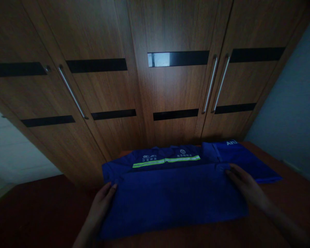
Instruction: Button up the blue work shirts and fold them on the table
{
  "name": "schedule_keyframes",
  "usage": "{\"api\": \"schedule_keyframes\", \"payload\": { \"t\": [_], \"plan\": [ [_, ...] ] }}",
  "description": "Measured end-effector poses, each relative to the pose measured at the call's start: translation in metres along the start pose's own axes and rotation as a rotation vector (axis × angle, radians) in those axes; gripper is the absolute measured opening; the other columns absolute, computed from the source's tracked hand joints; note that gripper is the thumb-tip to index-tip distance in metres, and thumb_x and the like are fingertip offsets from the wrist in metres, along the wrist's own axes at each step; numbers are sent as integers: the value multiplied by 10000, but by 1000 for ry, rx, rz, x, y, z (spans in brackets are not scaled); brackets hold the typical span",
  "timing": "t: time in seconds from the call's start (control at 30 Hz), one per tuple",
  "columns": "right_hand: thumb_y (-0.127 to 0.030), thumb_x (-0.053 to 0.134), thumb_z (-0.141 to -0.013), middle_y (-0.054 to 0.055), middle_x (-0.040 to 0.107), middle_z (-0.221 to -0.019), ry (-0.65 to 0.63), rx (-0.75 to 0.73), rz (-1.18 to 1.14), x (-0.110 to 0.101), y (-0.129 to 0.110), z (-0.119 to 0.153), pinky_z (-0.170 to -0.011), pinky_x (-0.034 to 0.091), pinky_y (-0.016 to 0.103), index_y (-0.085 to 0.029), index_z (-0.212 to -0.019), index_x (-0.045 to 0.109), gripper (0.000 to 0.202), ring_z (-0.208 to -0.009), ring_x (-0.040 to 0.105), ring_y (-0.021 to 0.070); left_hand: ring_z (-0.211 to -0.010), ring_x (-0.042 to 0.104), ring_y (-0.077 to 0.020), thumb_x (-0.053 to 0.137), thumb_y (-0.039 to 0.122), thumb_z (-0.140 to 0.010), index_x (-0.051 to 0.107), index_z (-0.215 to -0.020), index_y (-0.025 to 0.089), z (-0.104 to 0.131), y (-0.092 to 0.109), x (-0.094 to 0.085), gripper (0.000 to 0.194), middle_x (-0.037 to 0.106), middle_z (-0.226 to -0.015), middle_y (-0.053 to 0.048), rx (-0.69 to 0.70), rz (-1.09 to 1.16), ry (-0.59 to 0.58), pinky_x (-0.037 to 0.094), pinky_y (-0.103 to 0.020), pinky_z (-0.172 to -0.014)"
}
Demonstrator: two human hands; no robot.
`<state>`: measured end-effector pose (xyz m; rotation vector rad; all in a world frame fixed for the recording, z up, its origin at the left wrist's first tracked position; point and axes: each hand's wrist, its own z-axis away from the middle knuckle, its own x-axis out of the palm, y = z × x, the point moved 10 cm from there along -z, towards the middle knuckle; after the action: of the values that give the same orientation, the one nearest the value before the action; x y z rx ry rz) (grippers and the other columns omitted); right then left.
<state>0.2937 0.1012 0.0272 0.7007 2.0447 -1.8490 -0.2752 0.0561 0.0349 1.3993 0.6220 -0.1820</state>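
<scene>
A dark blue work shirt (pixel 170 196) with a yellow-green and silver reflective stripe lies spread on a reddish-brown surface. Its lower part is raised and folded up toward the stripe. My left hand (pixel 104 196) pinches the left corner of the folded edge between thumb and fingers. At the right corner of that same edge, my right hand (pixel 240 175) grips the cloth in a pinch. White printing shows above the stripe, upside down or too dim to read fully.
A folded brighter blue garment (pixel 244 158) with white letters lies behind my right hand. Beyond the surface (pixel 281 196) stands a wooden wardrobe (pixel 170 86) with metal handles and dark strips. A pale wall (pixel 291 103) rises at the right.
</scene>
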Motion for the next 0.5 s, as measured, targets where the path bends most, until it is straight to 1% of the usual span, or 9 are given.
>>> {"api": "schedule_keyframes", "payload": {
  "t": [0.03,0.1,0.17,0.23,0.33,0.43,0.5],
  "plan": [
    [-501,450,-842,82,678,-1092,7,-4,-27,9,0,-15,-840,533,338,-225,-1183,537,447,-987,648,247,-830,670,-250,473,600,-779,642,-867,174,-15,1,9,468,716,-803,-44,24,-68,-17,534,-322,-748],
    [-439,478,-817,86,697,-1022,34,50,48,24,13,-37,-811,530,339,-203,-1157,551,421,-950,661,249,-767,664,-253,473,552,-775,623,-748,179,-37,0,23,404,696,-727,-51,80,-256,-48,516,-323,-720],
    [-411,498,-797,85,712,-962,34,111,167,37,33,-45,-795,522,338,-192,-1104,585,387,-922,671,251,-781,663,-261,462,496,-786,628,-749,178,-46,-4,31,361,703,-763,-73,126,-398,-68,499,-329,-736],
    [-419,499,-799,82,721,-934,7,147,258,47,51,-43,-785,515,334,-187,-1078,604,378,-895,679,249,-864,662,-268,449,458,-806,651,-817,170,-48,-8,34,352,718,-869,-96,162,-442,-95,486,-331,-788],
    [-434,483,-814,79,730,-927,-25,169,332,51,68,-31,-767,513,320,-190,-1069,616,378,-875,686,243,-937,656,-260,459,433,-814,678,-896,169,-47,-12,36,353,724,-974,-95,208,-398,-152,476,-322,-846],
    [-420,445,-832,100,725,-971,-24,158,412,49,71,-16,-787,504,322,-183,-1044,628,366,-906,682,248,-914,667,-251,463,440,-816,696,-931,180,-47,-16,36,368,728,-997,-82,213,-359,-175,489,-324,-852],
    [-419,408,-847,118,719,-991,-21,153,471,49,70,-6,-803,497,340,-171,-1034,628,380,-912,679,258,-932,667,-254,460,457,-814,705,-931,187,-44,-16,32,383,727,-1019,-80,215,-369,-149,495,-333,-869]
  ]
}}
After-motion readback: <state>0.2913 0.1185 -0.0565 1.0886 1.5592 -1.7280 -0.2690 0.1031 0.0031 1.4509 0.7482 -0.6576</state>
